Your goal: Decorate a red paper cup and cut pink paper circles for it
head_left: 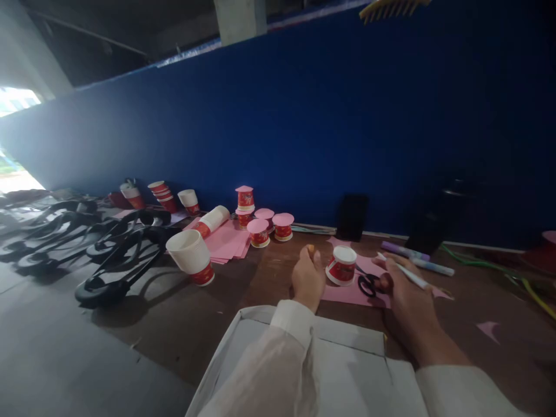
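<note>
My left hand (307, 277) rests loosely curled on the brown table, just left of an upside-down red-and-white paper cup (341, 265); I cannot make out anything in it. My right hand (406, 289) is closed on a white pen (406, 272), whose tip points toward the cup. The cup stands on a pink paper sheet (347, 292). Black-handled scissors (369, 284) lie on that sheet between the cup and my right hand.
Further cups capped with pink discs (264, 223) and a pink paper stack (228, 240) sit at the back. A cup pile (191, 255), black hangers (117, 249), markers (417, 258), a white box (347, 341) near me, and a blue wall (304, 116) are also in view.
</note>
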Tool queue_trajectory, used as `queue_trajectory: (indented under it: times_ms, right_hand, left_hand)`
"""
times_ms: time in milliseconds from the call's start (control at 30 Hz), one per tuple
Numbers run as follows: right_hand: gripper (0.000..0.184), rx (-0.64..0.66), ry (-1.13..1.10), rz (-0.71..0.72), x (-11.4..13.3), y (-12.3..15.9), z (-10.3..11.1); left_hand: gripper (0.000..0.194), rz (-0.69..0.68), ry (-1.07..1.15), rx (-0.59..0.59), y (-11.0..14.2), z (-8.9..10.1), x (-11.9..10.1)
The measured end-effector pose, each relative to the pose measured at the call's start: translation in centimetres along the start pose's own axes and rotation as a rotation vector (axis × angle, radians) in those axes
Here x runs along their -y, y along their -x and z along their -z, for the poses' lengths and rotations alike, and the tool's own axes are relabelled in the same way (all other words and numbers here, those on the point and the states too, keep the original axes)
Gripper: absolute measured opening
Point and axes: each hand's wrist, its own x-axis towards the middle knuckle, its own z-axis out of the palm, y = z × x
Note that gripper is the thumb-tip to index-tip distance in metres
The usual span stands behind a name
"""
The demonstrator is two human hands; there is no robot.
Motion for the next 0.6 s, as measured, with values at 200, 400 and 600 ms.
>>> queue_trajectory:
  times_ms: [200,400,600]
  right_hand:
    - [0.05,0.084,0.183,0.151,-0.2,1.0,-0.3]
    - [0.069,0.124,0.327,0.337,-2.2,-0.4,-1.8]
    - [0.071,0.048,0.211,0.146,-2.1,-1.1,-2.6]
  left_hand:
    - [0.064,-0.077,-0.087,0.199,0.2,-0.5,0.1]
    - [0.05,-0.204,-0.136,0.343,0.5,-1.5,0.5]
    - [0.044,-0.261,0.086,0.275,0.9,-1.6,0.4]
